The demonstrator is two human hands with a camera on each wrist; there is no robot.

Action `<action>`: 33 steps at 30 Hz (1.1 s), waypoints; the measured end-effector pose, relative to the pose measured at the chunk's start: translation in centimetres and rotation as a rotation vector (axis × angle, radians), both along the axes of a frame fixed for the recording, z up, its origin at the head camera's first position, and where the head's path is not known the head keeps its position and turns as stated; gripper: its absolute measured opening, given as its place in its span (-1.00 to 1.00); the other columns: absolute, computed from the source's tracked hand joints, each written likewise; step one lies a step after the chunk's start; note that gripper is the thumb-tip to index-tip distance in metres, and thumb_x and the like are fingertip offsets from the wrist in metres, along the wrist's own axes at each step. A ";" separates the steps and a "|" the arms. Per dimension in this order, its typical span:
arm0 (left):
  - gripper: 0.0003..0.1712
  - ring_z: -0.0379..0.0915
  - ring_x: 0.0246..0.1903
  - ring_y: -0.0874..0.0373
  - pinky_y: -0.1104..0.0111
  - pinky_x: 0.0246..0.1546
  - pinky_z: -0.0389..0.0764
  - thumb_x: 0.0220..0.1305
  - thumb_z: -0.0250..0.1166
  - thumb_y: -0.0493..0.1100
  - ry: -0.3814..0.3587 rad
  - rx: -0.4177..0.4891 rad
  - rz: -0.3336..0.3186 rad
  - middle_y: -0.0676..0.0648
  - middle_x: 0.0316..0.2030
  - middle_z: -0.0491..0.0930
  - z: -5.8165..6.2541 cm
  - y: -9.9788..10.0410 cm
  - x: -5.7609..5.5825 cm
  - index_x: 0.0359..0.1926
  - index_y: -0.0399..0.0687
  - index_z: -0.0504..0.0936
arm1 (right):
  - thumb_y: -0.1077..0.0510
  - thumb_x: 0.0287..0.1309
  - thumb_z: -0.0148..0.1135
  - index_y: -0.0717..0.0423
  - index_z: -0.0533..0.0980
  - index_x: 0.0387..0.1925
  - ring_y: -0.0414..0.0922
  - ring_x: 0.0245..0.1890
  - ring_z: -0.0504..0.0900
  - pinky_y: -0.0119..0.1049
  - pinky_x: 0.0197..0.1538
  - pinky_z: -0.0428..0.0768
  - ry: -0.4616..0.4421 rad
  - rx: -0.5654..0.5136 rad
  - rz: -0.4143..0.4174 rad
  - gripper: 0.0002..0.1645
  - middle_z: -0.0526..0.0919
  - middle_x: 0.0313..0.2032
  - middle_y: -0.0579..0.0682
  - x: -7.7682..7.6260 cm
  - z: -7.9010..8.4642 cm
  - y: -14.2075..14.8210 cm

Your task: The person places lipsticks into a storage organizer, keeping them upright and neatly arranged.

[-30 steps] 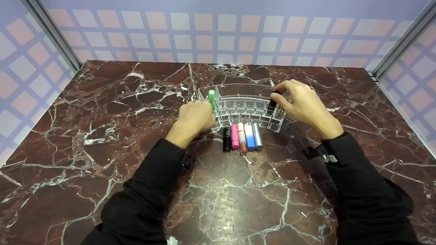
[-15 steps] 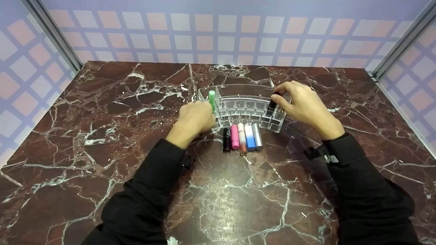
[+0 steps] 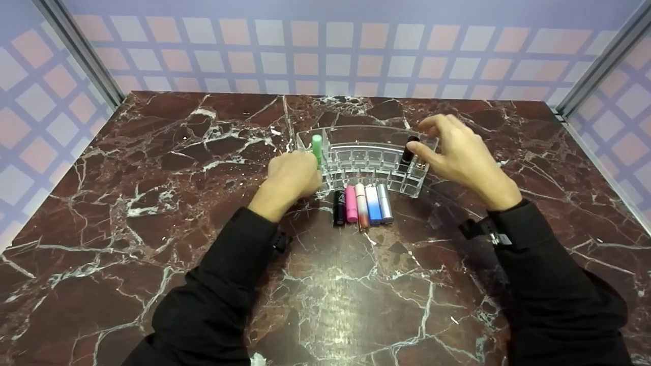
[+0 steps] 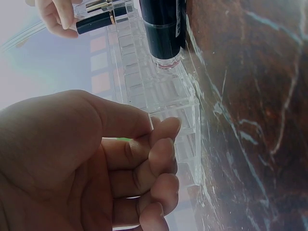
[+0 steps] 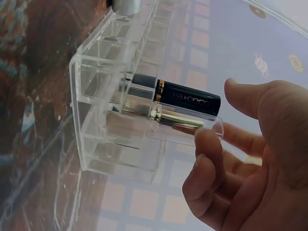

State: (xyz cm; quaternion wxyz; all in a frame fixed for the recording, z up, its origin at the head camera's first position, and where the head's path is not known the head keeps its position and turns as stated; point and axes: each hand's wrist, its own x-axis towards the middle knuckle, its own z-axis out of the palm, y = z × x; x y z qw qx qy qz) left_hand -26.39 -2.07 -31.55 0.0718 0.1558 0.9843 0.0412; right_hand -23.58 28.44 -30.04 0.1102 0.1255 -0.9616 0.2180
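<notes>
A clear acrylic lipstick organizer (image 3: 362,156) with stepped, curved rows of slots stands on the table. My left hand (image 3: 293,174) holds its left end, thumb and index finger (image 4: 166,132) pinching the edge. A green tube (image 3: 317,146) rises just behind that hand. At the right end, a black lipstick (image 5: 190,98) with a gold ring stands in a slot beside a gold lipstick (image 5: 180,122) with a clear cap. My right hand (image 3: 460,155) is around their tops, thumb and fingers spread, with a gap between thumb and black lipstick.
In front of the organizer lie a black tube (image 3: 339,207), a pink tube (image 3: 351,204), a cream-to-brown tube (image 3: 360,195), a white-and-blue tube (image 3: 373,204) and a silver tube (image 3: 385,203), side by side. Checkered panels (image 3: 338,61) enclose the dark marbled table (image 3: 152,264).
My right hand has let go of the black lipstick, its fingers parting and moving slightly up and right. The lipstick stays standing in its slot. My left hand has kept its place.
</notes>
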 end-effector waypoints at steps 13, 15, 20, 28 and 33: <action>-0.79 0.40 -0.47 0.06 0.29 -0.52 0.44 0.43 0.13 -0.13 -0.008 -0.011 0.016 -0.09 -0.39 0.52 0.0 -0.1 -0.1 -0.35 -0.09 0.58 | -0.50 0.33 0.12 0.05 0.50 -0.60 -0.19 -0.71 0.29 -0.30 -0.59 0.30 -0.141 0.139 -0.065 -0.24 0.43 -0.68 -0.10 1.6 0.5 1.5; -0.78 0.41 -0.47 0.06 0.29 -0.51 0.45 0.43 0.13 -0.14 -0.006 -0.006 0.012 -0.09 -0.39 0.52 0.0 -0.1 -0.1 -0.37 -0.08 0.57 | -0.47 0.38 0.08 -0.02 0.38 -0.73 -0.22 -0.74 0.14 -0.33 -0.62 0.17 -0.177 0.147 -0.033 -0.23 0.24 -0.76 -0.17 1.6 0.2 1.5; -0.79 0.44 -0.44 0.04 0.23 -0.44 0.53 0.41 0.14 -0.15 0.008 0.009 -0.001 -0.10 -0.37 0.55 0.0 0.0 0.0 -0.39 -0.08 0.57 | -0.39 0.45 0.06 -0.02 0.40 -0.77 -0.21 -0.75 0.23 -0.24 -0.52 0.35 -0.222 0.163 0.015 -0.23 0.32 -0.77 -0.16 1.7 -0.3 1.4; -0.78 0.42 -0.45 0.05 0.28 -0.49 0.44 0.44 0.14 -0.12 0.004 0.008 -0.001 -0.09 -0.37 0.53 0.0 0.0 -0.1 -0.36 -0.08 0.58 | -0.31 0.53 0.01 0.06 0.68 -0.51 -0.14 -0.65 0.60 0.01 -0.23 0.64 -0.389 0.208 0.091 -0.31 0.69 -0.60 -0.06 1.3 -1.1 1.3; -0.79 0.44 -0.43 0.04 0.27 -0.46 0.47 0.43 0.16 -0.12 0.001 0.019 -0.002 -0.10 -0.33 0.57 0.0 0.0 -0.1 -0.32 -0.09 0.62 | -0.25 0.54 0.04 0.08 0.67 -0.51 -0.12 -0.63 0.63 -0.16 -0.41 0.62 -0.440 0.190 0.097 -0.35 0.69 -0.59 -0.06 1.1 -1.7 1.3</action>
